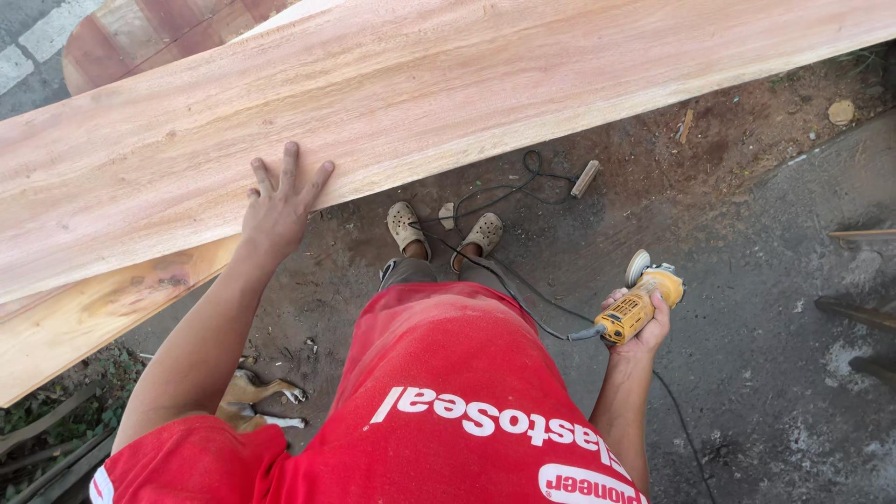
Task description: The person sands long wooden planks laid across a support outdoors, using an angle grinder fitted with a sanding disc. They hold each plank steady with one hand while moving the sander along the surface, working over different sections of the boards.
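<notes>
Long pale plank [448, 103] slanting above dirt ground [747, 280], left hand [278, 201] flat on its near edge (fingers spread, gripping nothing), right hand [638, 322] closed around yellow grinder [642, 301] over ground, black cord [523, 299] trailing by sandalled feet

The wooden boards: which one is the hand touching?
The left hand rests flat on the big pale upper plank, not the darker yellowish board beneath it.

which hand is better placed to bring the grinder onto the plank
Right. The right hand already has its grip on the yellow angle grinder, held off the wood. The left hand lies flat, fingers spread, on the wide plank.
</notes>
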Demonstrator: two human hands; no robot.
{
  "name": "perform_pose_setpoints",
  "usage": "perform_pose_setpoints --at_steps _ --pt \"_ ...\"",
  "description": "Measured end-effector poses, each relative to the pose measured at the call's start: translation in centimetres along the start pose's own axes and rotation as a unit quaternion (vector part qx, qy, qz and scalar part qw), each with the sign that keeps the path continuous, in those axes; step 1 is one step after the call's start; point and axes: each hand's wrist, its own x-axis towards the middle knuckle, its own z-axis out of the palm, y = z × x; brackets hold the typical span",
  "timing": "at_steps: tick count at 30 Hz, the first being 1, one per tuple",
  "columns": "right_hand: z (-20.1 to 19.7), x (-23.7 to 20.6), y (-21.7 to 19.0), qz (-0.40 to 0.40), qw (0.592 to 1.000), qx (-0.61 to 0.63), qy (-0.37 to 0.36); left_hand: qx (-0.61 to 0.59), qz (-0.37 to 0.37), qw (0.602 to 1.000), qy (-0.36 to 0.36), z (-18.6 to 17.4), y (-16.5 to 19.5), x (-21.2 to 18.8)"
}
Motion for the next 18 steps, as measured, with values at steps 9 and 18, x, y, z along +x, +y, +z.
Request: perform_pose_setpoints --at_steps 9,18 --pt "1.2 -2.6 1.9 -0.005 0.998 0.059 -0.028 -0.092 0.373 0.888 0.252 -5.4 19.9 10.2" --pt "4.2 5.3 -6.8 0.029 0.998 -0.018 0.046 -0.082 0.420 0.858 0.285 -13.0 33.7 23.1"
